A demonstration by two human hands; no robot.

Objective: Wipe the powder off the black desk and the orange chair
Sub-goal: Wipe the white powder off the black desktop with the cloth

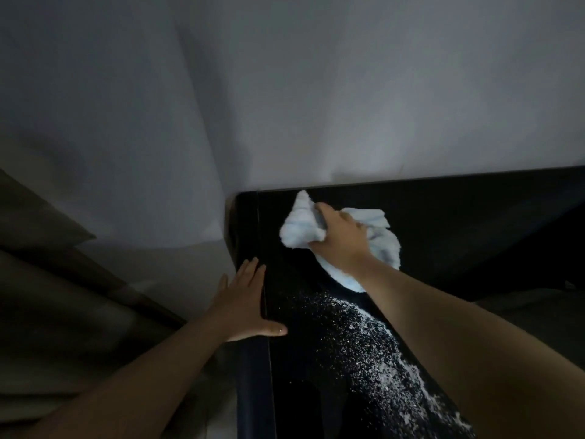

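- Powder (pixel 373 350) lies in a white speckled band on the black counter (pixel 459 223). It runs from the near right, beside the right forearm, up toward the cloth, and looks thickest at the near end.
- Left hand (pixel 243 302) is flat with straight fingers, laid against the counter's left edge, the thumb reaching onto the top. It looks well placed to steady the body. It might also cup under the edge if the powder is swept that way.
- Right hand (pixel 340 239) grips a bunched pale blue cloth (pixel 300 223) near the far left corner, its fingers curled into the fabric and pressing it onto the top.
- To do this step well, I would draw the cloth through the band in overlapping strokes with even pressure. Gather the powder into one heap rather than scatter it, and turn to a clean fold once the cloth loads up.
- Right forearm covers part of the band, so any powder beneath it cannot be seen.
- Dim light and the dark glossy top make fine dust hard to tell from glare.
- Counter's right side and near end are cut off by the frame, and the orange chair is not in view.
- Brown shapes at the left are too dark to name, and a plain pale wall (pixel 285 90) stands behind.
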